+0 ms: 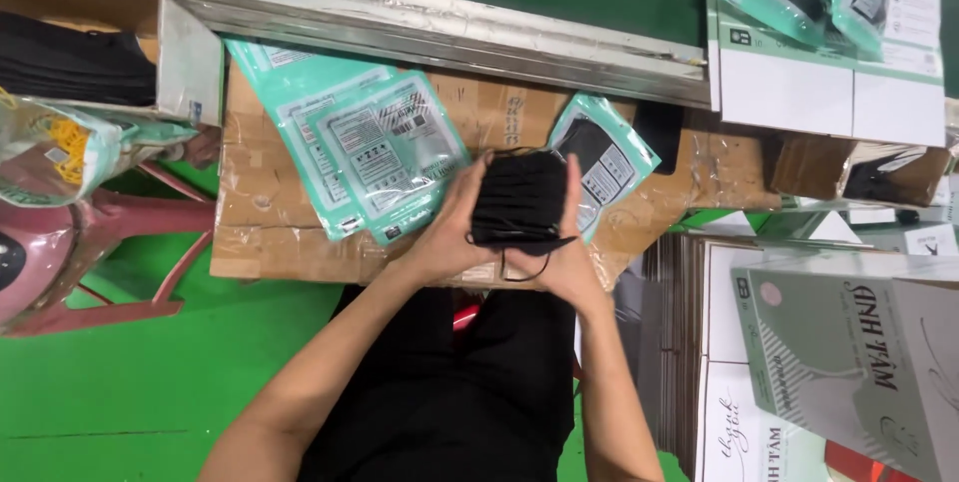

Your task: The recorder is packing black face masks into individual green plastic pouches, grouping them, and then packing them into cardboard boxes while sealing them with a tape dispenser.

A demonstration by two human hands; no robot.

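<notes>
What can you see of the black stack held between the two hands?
The black stack looks like a bundle of folded fabric face masks, pleated and soft. Thin black ear loops hang below it. The left hand and the right hand press it from both sides, above the taped cardboard work surface, beside a teal pouch.

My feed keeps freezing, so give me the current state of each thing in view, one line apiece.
Stack of black masks: held up between both hands.
Left hand: gripping the stack's left side.
Right hand: gripping the right side.
Teal pouches: lying flat, overlapping on the cardboard.
Pouch with a black mask: lying flat behind the stack.
</notes>
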